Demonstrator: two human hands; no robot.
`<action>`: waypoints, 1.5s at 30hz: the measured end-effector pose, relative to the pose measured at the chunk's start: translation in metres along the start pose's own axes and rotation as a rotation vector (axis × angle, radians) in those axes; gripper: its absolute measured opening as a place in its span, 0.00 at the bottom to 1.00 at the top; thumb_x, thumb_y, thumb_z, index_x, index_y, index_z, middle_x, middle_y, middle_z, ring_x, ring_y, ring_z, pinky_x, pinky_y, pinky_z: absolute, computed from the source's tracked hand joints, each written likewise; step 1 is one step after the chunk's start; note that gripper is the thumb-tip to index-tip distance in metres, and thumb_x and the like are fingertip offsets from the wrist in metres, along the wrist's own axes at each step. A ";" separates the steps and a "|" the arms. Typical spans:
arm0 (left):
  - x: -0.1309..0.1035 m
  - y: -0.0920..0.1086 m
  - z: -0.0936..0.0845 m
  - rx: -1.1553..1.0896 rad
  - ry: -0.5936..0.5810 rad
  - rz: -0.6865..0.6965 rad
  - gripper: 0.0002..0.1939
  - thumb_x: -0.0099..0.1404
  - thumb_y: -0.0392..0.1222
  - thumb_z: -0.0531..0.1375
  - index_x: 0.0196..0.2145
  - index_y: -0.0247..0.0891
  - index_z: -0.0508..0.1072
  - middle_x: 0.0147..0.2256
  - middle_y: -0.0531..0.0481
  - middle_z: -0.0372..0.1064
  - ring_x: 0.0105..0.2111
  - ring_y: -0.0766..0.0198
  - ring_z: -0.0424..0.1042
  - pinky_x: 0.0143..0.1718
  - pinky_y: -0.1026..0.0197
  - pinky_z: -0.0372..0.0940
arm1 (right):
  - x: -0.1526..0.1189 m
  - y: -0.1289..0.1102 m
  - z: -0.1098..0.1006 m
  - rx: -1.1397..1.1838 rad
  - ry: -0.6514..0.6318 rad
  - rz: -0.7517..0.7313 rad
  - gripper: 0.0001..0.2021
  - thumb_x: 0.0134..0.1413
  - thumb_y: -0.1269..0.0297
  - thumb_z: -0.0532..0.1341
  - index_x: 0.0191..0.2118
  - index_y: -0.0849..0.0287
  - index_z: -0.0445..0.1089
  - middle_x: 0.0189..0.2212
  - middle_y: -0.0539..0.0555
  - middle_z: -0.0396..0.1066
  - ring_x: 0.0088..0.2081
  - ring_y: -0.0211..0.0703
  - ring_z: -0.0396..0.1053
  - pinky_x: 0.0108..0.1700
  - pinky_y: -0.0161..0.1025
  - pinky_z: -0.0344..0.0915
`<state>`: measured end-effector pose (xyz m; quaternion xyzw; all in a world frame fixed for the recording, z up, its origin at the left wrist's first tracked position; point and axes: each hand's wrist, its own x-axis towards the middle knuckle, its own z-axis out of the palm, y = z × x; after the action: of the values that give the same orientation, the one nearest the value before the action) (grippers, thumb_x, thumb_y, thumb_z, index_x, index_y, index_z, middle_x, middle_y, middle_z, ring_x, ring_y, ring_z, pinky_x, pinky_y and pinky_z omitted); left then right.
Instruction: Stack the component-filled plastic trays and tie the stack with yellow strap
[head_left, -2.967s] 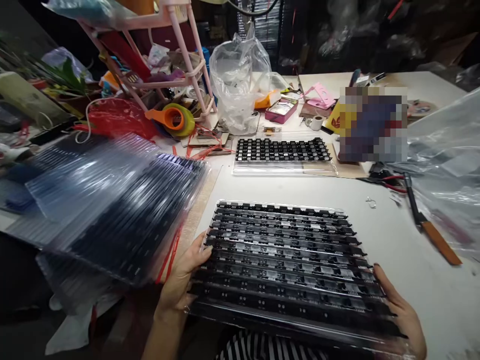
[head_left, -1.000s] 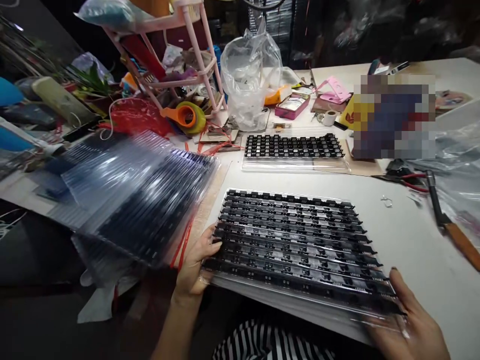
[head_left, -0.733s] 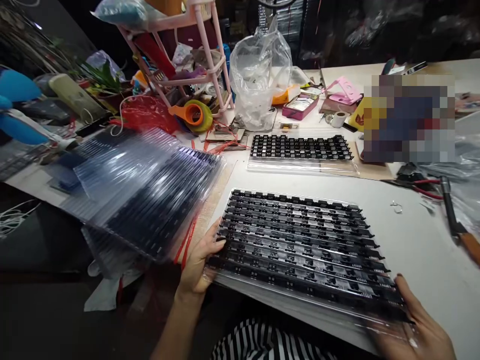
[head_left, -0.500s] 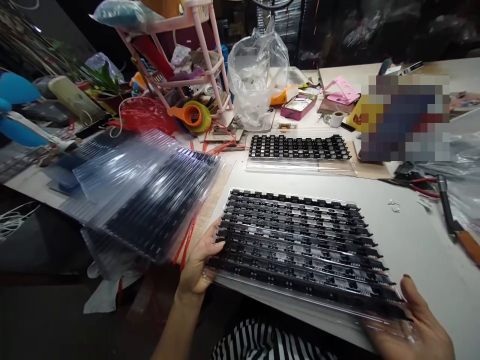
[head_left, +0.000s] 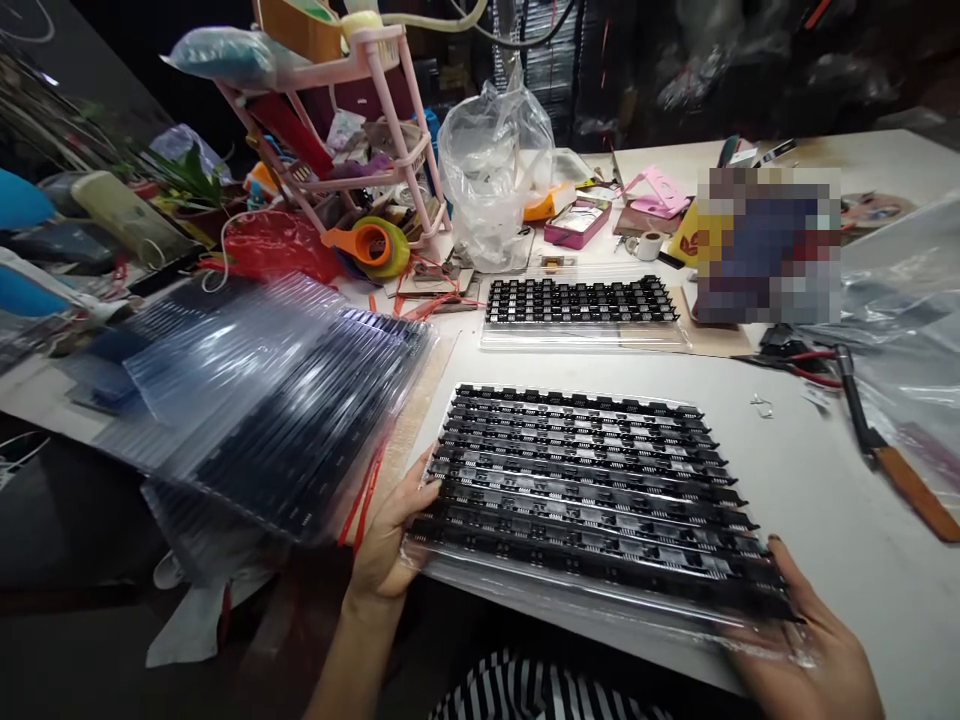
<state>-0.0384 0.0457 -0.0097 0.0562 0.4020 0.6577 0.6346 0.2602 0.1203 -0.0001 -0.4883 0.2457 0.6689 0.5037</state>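
A clear plastic tray [head_left: 585, 490] filled with rows of black parts is held above the near edge of the white table. My left hand [head_left: 394, 530] grips its left edge, thumb on top. At the near right corner, my right hand [head_left: 814, 630] holds the tray with the thumb at its side and the fingers partly under it. Farther back lies a second clear tray [head_left: 581, 305] with black parts. To the left is a stack of filled plastic trays [head_left: 300, 400], with clear sheets over part of it.
A pink shelf rack [head_left: 405, 140] and a clear plastic bag [head_left: 491, 180] stand at the back. On the right lie pliers [head_left: 814, 368] and a wooden-handled tool [head_left: 911, 490]. Red straps [head_left: 365, 495] hang by the table edge at left.
The view has shifted slightly, so most table objects appear farther left. Both hands still hold the tray, whose near right corner appears a little farther left.
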 end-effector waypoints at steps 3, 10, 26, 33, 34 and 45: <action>-0.004 -0.002 -0.008 -0.152 -0.008 0.059 0.26 0.63 0.36 0.53 0.59 0.38 0.60 0.45 0.45 0.74 0.41 0.59 0.74 0.46 0.60 0.68 | 0.000 0.005 0.001 0.025 -0.042 -0.019 0.16 0.63 0.62 0.48 0.43 0.51 0.74 0.37 0.50 0.76 0.32 0.40 0.74 0.53 0.47 0.66; -0.008 -0.011 -0.014 -0.066 0.115 0.136 0.29 0.62 0.29 0.52 0.60 0.42 0.59 0.52 0.46 0.68 0.49 0.60 0.69 0.51 0.60 0.64 | 0.007 0.011 -0.006 -0.047 -0.241 -0.028 0.15 0.60 0.58 0.53 0.46 0.54 0.72 0.41 0.53 0.75 0.40 0.45 0.73 0.55 0.50 0.62; -0.006 -0.004 0.007 0.217 0.288 0.036 0.25 0.62 0.36 0.57 0.56 0.53 0.63 0.55 0.61 0.65 0.58 0.65 0.57 0.53 0.68 0.60 | 0.018 0.005 -0.017 -0.019 -0.667 0.101 0.09 0.58 0.69 0.58 0.41 0.56 0.74 0.38 0.47 0.76 0.43 0.42 0.72 0.58 0.46 0.59; -0.008 -0.002 0.012 0.176 0.261 0.035 0.28 0.62 0.34 0.56 0.57 0.55 0.60 0.54 0.60 0.65 0.58 0.62 0.58 0.53 0.64 0.62 | 0.017 0.004 -0.019 -0.058 -0.689 0.100 0.12 0.62 0.65 0.53 0.44 0.55 0.74 0.40 0.49 0.75 0.48 0.44 0.69 0.58 0.49 0.57; -0.007 -0.002 0.009 0.159 0.248 0.030 0.28 0.62 0.33 0.56 0.58 0.56 0.60 0.54 0.60 0.65 0.57 0.63 0.58 0.53 0.64 0.62 | 0.017 0.004 -0.019 -0.071 -0.680 0.098 0.13 0.62 0.64 0.53 0.44 0.55 0.73 0.41 0.50 0.75 0.49 0.45 0.68 0.58 0.50 0.57; 0.006 -0.014 0.002 0.021 0.208 0.123 0.28 0.61 0.28 0.51 0.58 0.44 0.62 0.50 0.49 0.70 0.52 0.58 0.67 0.54 0.57 0.62 | 0.009 0.012 -0.021 -0.084 -0.552 -0.102 0.16 0.60 0.58 0.55 0.51 0.53 0.69 0.51 0.53 0.69 0.53 0.48 0.64 0.59 0.52 0.57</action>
<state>-0.0272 0.0501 -0.0197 0.0185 0.4682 0.6934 0.5474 0.2581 0.1025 -0.0187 -0.3199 0.0466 0.7599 0.5639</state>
